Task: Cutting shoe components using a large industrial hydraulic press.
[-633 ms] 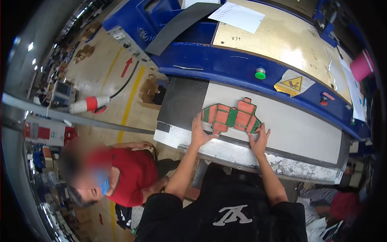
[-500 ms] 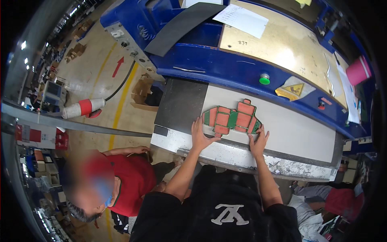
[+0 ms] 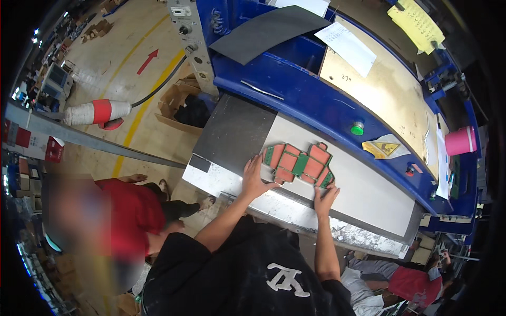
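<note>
A flat, winged cutting die (image 3: 300, 164), with orange pads, dark thin edges and a green middle strip, lies on a pale grey sheet (image 3: 363, 203). My left hand (image 3: 254, 179) grips its left end, fingers along the outer edge and thumb by the lower side. At the lower right corner, my right hand (image 3: 326, 199) holds the die between thumb and fingertips. Under the sheet is a dark cutting board (image 3: 232, 126) with a worn white front edge (image 3: 221, 185).
Behind the board runs a blue press beam (image 3: 295, 89) with a green button (image 3: 357, 128). A pink cup (image 3: 460, 141) stands at the right. To the left are a co-worker in red (image 3: 129, 210), a large plug (image 3: 97, 112) on a cable and a cardboard box (image 3: 171, 105).
My view has turned, so the press and board appear tilted further clockwise. Both hands keep their places on the die, which shows no clear shift on the sheet.
</note>
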Action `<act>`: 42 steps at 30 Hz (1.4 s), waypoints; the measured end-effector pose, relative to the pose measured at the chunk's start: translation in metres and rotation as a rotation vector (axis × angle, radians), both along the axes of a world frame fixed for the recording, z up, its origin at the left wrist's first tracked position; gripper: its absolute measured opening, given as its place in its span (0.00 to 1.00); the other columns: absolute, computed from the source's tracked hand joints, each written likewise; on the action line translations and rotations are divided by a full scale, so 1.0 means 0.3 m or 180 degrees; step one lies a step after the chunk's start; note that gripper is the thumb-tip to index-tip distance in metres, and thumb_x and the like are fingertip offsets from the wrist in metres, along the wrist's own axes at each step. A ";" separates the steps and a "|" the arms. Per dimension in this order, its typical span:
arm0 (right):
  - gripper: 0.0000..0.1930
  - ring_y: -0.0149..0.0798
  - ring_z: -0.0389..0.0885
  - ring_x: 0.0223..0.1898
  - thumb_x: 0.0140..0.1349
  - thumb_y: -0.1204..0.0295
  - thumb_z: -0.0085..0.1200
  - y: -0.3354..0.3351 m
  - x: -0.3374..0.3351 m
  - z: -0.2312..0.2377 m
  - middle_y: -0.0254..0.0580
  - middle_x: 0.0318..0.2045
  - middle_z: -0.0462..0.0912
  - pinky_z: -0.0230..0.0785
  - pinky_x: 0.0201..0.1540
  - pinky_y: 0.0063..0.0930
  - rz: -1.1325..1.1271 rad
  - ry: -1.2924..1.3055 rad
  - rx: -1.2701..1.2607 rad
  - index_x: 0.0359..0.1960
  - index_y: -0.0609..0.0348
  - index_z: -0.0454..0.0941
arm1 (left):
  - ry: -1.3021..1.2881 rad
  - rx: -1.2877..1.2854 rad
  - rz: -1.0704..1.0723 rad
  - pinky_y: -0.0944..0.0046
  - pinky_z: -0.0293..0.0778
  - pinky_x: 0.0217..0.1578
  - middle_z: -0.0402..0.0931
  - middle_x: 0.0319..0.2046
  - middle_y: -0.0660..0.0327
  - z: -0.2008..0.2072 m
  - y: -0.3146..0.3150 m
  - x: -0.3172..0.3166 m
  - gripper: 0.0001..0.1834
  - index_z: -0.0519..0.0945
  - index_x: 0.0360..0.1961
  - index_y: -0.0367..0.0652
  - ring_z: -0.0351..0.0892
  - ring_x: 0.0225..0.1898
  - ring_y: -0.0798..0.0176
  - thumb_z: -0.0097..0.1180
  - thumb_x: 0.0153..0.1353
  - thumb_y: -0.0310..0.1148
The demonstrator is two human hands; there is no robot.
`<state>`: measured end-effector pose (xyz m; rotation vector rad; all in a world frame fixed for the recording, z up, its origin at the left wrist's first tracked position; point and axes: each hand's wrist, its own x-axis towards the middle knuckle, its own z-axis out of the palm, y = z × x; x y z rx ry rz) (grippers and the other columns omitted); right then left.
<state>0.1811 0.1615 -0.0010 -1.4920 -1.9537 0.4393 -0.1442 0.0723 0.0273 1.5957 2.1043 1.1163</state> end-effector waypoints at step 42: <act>0.23 0.66 0.69 0.72 0.62 0.73 0.69 0.016 0.013 -0.033 0.70 0.71 0.71 0.34 0.81 0.69 0.0014 -0.0272 0.0027 0.49 0.59 0.64 | 0.0184 0.0099 -0.0242 0.42 0.56 0.77 0.66 0.74 0.37 0.014 0.063 -0.064 0.75 0.58 0.78 0.29 0.64 0.77 0.40 0.83 0.38 0.65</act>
